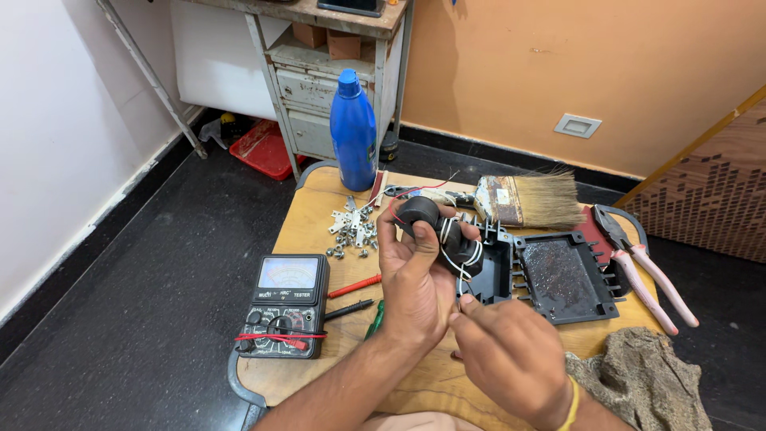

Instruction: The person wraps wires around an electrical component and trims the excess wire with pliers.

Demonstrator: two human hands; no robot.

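Black round coil part [418, 212] with white and red leads sits raised over the desk [311, 227], above the black plastic housing [558, 275]. My left hand [415, 275] closes round it; right hand [511, 351] pinches a white lead below. Step, I judge: sorting leads. Next calls for a steady pull. Multimeter [283, 307], screws [351, 231], brush [531, 199], pliers [646, 263] around.

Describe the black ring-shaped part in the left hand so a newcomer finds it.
Start at the small round wooden table. Above its middle, the left hand holds up a black ring-shaped part, in front of the tall blue plastic bottle. Only it trails white and red wires.
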